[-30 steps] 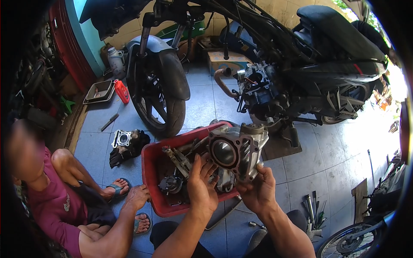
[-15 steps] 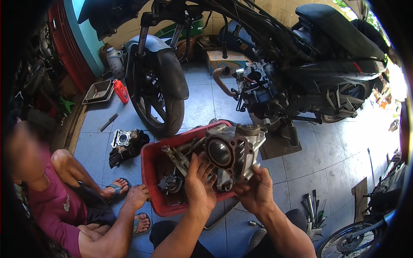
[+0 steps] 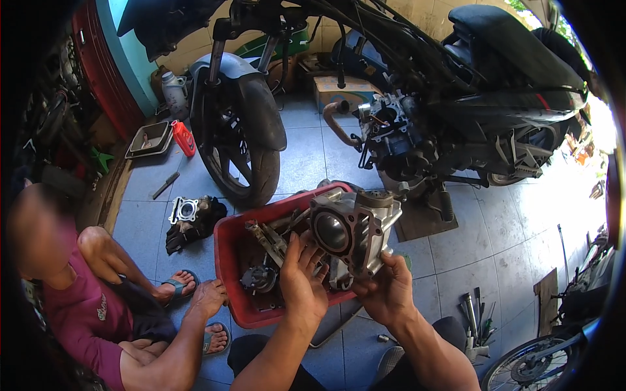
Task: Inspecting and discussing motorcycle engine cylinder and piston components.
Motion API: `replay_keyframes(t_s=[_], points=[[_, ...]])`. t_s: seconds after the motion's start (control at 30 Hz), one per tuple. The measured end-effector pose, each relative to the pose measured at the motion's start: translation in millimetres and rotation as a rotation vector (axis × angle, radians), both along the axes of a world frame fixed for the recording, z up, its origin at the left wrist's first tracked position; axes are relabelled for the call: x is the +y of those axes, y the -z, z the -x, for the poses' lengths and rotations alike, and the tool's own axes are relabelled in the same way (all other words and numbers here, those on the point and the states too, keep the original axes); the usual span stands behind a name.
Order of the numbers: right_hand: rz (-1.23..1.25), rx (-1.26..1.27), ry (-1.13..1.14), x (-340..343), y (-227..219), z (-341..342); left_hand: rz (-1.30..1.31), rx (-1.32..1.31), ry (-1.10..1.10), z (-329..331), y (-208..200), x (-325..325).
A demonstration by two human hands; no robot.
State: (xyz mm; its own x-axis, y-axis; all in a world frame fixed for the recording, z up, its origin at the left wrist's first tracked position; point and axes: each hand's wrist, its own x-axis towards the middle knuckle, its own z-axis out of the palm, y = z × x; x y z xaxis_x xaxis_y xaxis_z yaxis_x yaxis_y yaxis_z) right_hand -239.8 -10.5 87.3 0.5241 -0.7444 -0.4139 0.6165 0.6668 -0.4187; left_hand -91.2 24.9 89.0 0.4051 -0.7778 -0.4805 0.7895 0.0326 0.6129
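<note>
A grey metal engine cylinder block [image 3: 357, 238], with a round bore facing me, is held up over the right end of a red plastic basin [image 3: 229, 301]. My right hand [image 3: 386, 290] grips its lower right corner, thumb on the near side and fingers underneath. My left hand [image 3: 305, 283] is at its lower left edge, with fingers stretched against it; their tips are partly hidden. Below, the basin holds several greasy metal parts, among them a round carburetor-like part [image 3: 257, 279].
A partly stripped motorcycle [image 3: 502, 107] stands ahead, its engine [image 3: 391, 127] opened up. At left a co-worker [image 3: 78, 313] sits with a hand on the basin's rim. Another cylinder part [image 3: 187, 210] lies on a black cloth. Tools [image 3: 479, 319] lie at right, near a wheel [image 3: 531, 368].
The cylinder block has tilted slightly in my hands, its top turning a little. Both hands and the co-worker stay nearly in place.
</note>
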Motion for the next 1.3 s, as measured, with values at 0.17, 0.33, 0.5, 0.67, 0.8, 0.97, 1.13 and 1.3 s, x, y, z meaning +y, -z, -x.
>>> replay_keyframes(t_s=[0.17,0.33,0.5,0.67,0.8,0.97,1.13,1.3], points=[[0.011,0.012,-0.006,1.5,-1.6,-2.5,0.007,-0.007,-0.004,-1.4,-0.2,2.2],[0.005,0.007,0.01,1.9,-2.4,-1.5,-0.005,-0.011,0.0,0.5,0.6,0.5],[-0.009,0.019,0.012,1.0,-5.9,-0.8,0.021,-0.014,0.005,1.4,-1.5,0.6],[-0.006,0.023,0.001,5.6,-7.0,-7.0,0.007,-0.004,-0.03,-0.6,0.0,2.1],[0.031,0.034,0.016,3.3,-4.5,0.2,-0.012,0.026,-0.016,4.2,-0.7,-2.3],[-0.001,0.057,0.038,7.3,-8.0,-4.1,-0.016,0.004,-0.046,2.0,-2.7,3.1],[0.015,-0.014,0.086,7.6,-2.3,-3.9,0.036,-0.115,-0.121,-9.8,-2.2,0.8],[0.026,-0.086,0.109,0.4,-12.4,1.4,-0.026,-0.279,-0.289,-40.1,-13.1,-5.0]])
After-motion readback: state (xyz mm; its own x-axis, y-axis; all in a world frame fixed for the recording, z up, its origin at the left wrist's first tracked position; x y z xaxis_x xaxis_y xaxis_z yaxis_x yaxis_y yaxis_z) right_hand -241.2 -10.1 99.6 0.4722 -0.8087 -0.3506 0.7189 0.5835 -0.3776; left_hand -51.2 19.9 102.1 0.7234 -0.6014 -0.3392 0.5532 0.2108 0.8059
